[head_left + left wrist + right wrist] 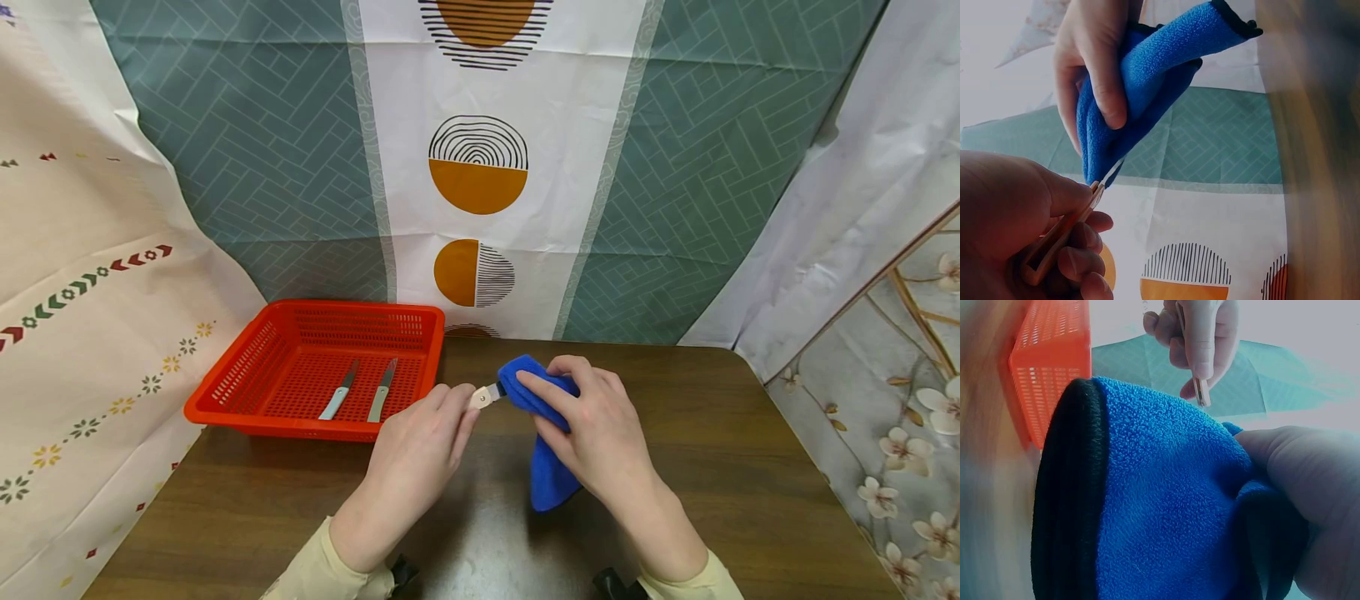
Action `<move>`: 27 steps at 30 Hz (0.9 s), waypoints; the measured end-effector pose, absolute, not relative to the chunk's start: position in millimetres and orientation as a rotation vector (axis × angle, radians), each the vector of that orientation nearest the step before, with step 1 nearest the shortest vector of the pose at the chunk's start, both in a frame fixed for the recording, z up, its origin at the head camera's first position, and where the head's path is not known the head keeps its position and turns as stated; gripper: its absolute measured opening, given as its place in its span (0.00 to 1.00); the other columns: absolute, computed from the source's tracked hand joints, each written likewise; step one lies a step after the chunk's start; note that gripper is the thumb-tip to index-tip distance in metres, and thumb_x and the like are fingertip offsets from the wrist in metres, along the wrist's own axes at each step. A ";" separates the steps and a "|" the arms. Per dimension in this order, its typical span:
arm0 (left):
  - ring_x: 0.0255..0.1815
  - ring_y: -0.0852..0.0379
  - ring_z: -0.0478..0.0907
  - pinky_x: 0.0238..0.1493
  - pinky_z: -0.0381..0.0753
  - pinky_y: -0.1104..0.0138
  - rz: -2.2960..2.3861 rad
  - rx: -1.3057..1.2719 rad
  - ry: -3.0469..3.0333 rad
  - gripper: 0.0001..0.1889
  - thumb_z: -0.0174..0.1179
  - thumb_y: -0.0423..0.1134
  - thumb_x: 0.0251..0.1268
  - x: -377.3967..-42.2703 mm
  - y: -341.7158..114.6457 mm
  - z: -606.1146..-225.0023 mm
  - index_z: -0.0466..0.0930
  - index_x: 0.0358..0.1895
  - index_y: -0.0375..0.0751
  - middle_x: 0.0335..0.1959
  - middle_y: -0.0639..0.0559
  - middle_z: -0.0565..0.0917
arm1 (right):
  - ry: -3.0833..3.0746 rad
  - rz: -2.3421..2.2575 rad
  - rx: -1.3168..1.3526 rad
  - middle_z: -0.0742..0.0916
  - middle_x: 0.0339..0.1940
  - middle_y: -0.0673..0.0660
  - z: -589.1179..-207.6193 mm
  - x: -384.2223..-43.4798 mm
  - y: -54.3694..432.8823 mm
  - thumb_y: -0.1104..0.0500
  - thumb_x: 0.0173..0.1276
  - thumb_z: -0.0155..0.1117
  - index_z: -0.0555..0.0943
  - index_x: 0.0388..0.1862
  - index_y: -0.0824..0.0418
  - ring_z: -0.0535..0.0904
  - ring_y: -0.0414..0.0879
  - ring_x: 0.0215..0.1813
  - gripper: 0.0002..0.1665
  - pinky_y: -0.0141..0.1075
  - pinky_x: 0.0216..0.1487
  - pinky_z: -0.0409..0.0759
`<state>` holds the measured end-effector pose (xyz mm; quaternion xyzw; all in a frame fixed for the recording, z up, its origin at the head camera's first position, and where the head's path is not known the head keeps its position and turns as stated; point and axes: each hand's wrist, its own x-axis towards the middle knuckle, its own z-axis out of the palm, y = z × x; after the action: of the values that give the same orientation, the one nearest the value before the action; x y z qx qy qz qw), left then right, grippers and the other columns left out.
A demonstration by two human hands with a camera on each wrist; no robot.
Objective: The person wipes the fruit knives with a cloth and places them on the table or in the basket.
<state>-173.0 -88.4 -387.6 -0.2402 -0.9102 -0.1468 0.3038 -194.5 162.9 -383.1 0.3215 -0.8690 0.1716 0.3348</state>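
Observation:
My left hand [423, 437] grips the cream handle of a folding knife [484, 397], held above the table with its blade toward the right. Around that blade my right hand [600, 417] pinches a blue cloth [553, 479], so most of the blade is hidden in the folds. A loose end of the cloth hangs down below the right hand. In the left wrist view the slotted knife handle [1054, 244] lies between thumb and curled fingers, and a sliver of blade shows at the cloth. The dark-edged cloth [1166, 506] fills much of the right wrist view.
A red plastic basket [285, 425] stands at the left of the brown wooden table [720, 467]. Inside it lie a knife with a pale blue handle [333, 403] and one with a green-grey handle [378, 403]. A patterned curtain [480, 275] hangs behind the table.

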 end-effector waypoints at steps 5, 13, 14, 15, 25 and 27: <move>0.22 0.59 0.69 0.19 0.65 0.69 -0.386 -0.634 -2.410 0.12 0.74 0.41 0.76 -172.9 -88.8 -387.6 0.84 0.52 0.42 0.28 0.55 0.74 | -2.266 0.451 0.795 0.83 0.58 0.63 -384.1 -195.3 165.3 0.61 0.60 0.89 0.90 0.67 0.50 0.85 0.60 0.55 0.35 0.61 0.60 0.79; 0.22 0.59 0.68 0.19 0.64 0.70 -0.392 -0.625 -2.423 0.12 0.73 0.41 0.76 -172.4 -88.6 -386.3 0.83 0.52 0.42 0.28 0.55 0.74 | -2.277 0.451 0.746 0.84 0.58 0.64 -384.7 -196.2 168.9 0.61 0.58 0.90 0.90 0.67 0.51 0.85 0.61 0.55 0.35 0.62 0.59 0.80; 0.22 0.59 0.68 0.19 0.64 0.70 -0.391 -0.624 -2.425 0.12 0.73 0.41 0.76 -172.5 -88.6 -386.3 0.83 0.52 0.42 0.28 0.55 0.74 | -2.279 0.449 0.739 0.84 0.58 0.64 -384.5 -196.3 169.3 0.61 0.58 0.90 0.90 0.67 0.52 0.85 0.61 0.54 0.35 0.62 0.60 0.80; 0.22 0.59 0.68 0.19 0.64 0.70 -0.390 -0.623 -2.425 0.12 0.73 0.41 0.76 -172.5 -88.7 -386.3 0.83 0.52 0.42 0.28 0.55 0.74 | -2.283 0.445 0.731 0.84 0.58 0.64 -384.3 -196.5 169.7 0.60 0.58 0.90 0.90 0.67 0.52 0.86 0.61 0.55 0.35 0.62 0.60 0.80; 0.21 0.58 0.66 0.19 0.64 0.69 -0.396 -0.622 -2.417 0.11 0.74 0.41 0.76 -173.3 -89.8 -387.7 0.83 0.51 0.43 0.28 0.55 0.73 | -2.340 0.443 0.642 0.83 0.59 0.64 -381.7 -196.7 173.8 0.61 0.61 0.88 0.89 0.70 0.51 0.86 0.62 0.55 0.36 0.63 0.61 0.79; 0.21 0.58 0.67 0.18 0.64 0.69 -0.395 -0.622 -2.411 0.11 0.74 0.41 0.75 -173.5 -90.1 -388.1 0.83 0.50 0.43 0.28 0.55 0.72 | -2.363 0.445 0.615 0.83 0.59 0.64 -380.9 -196.7 175.7 0.61 0.61 0.87 0.88 0.70 0.51 0.85 0.63 0.55 0.36 0.63 0.62 0.79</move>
<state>-173.5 -90.1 -388.1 -0.2351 -0.9106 -0.1494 0.3052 -196.7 175.7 -380.9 0.2345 -0.9007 0.1697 0.3240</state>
